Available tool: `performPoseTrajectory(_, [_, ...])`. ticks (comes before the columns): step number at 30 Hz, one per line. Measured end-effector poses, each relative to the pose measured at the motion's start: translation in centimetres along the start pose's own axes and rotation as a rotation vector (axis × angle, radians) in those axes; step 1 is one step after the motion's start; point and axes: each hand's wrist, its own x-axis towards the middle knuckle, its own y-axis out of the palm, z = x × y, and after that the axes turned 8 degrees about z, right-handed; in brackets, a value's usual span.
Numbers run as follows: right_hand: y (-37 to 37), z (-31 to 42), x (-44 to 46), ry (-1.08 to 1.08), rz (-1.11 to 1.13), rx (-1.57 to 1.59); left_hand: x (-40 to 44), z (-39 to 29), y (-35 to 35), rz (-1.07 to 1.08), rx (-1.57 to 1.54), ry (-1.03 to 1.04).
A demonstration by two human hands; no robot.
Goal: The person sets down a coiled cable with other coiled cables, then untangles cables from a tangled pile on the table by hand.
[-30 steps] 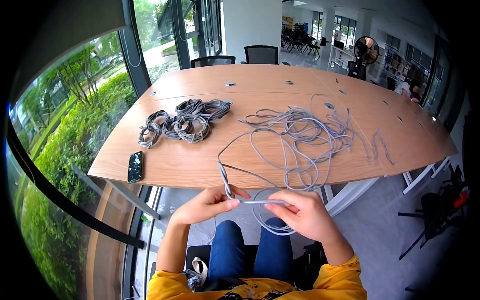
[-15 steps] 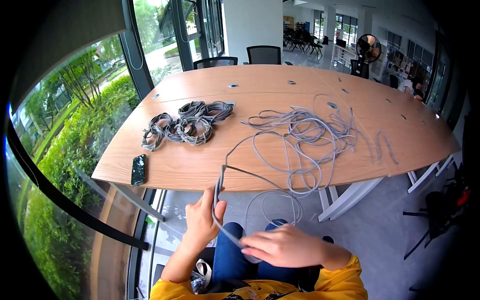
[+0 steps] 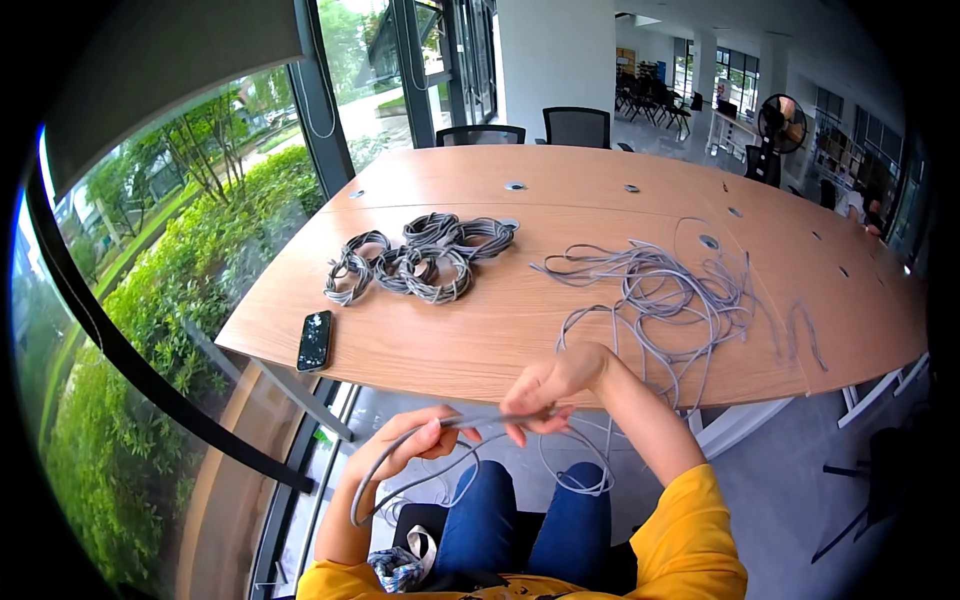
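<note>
Over my lap, just off the table's near edge, a grey cable runs between my hands in a loose loop. My left hand is closed round the cable, thumb on top, with the loop hanging below the wrist. My right hand has its fingers curled about the cable a little further along, somewhat blurred. More of the cable droops beneath the right hand above my knees. It leads up towards a loose tangle of grey cable on the table, partly hidden by my right forearm.
Several coiled cable bundles lie at the left of the wooden table. A phone rests near the left edge. Chairs stand on the far side, and a fan is at the back right. Windows line the left.
My right hand has risen from my lap to the table edge, beside the left. My left hand has lowered and turned sideways. The cable now forms a loop. The view has shifted slightly.
</note>
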Motion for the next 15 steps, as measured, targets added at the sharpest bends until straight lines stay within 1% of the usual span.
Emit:
performPoseTrajectory(1, [0.1,-0.2,0.0,-0.008,0.046,0.003,0.2,-0.5,-0.1,0.059,0.019,-0.006])
performPoseTrajectory(2, [0.2,-0.4,-0.1,-0.015,0.092,0.007,0.3,-0.9,-0.3,0.057,0.018,-0.008])
performPoseTrajectory(4, [1.0,-0.2,-0.5,0.02,0.054,0.059,0.4,-1.7,-0.4,-0.021,0.219,-0.063])
performPoseTrajectory(5, [1.7,-0.1,-0.6,-0.005,-0.073,-0.021,0.3,-1.8,-0.3,-0.118,0.161,-0.101])
performPoseTrajectory(6, [2.3,0.1,-0.8,-0.028,-0.2,-0.103,0.4,-2.0,-0.2,-0.118,0.161,-0.098])
performPoseTrajectory(8, [2.8,0.2,-0.9,-0.008,-0.222,-0.142,0.4,-2.1,0.1,-0.12,0.051,-0.154])
performPoseTrajectory(9, [2.9,-0.5,-0.6,-0.025,-0.165,-0.063,0.4,-2.5,0.1,-0.084,0.157,-0.149])
performPoseTrajectory(10, [3.1,-1.3,-0.3,-0.044,-0.109,0.019,0.7,-2.7,0.3,-0.08,0.153,-0.157])
performPoseTrajectory(11, [3.3,-2.1,0.4,-0.066,-0.046,0.055,1.1,-3.0,0.5,0.01,0.155,-0.071])
performPoseTrajectory(12, [3.8,-2.2,0.7,-0.066,-0.048,0.056,1.4,-3.1,0.7,0.096,0.161,0.022])
performPoseTrajectory(13, [4.2,-2.1,0.9,-0.036,-0.05,0.055,1.4,-3.1,0.6,0.124,0.162,0.007])
performPoseTrajectory(14, [4.5,-1.7,1.0,-0.007,-0.051,0.053,1.2,-3.2,0.7,0.121,0.168,0.011])
performPoseTrajectory(15, [4.9,-1.3,0.4,0.0,-0.199,-0.071,0.9,-3.3,0.9,0.017,0.106,-0.083])
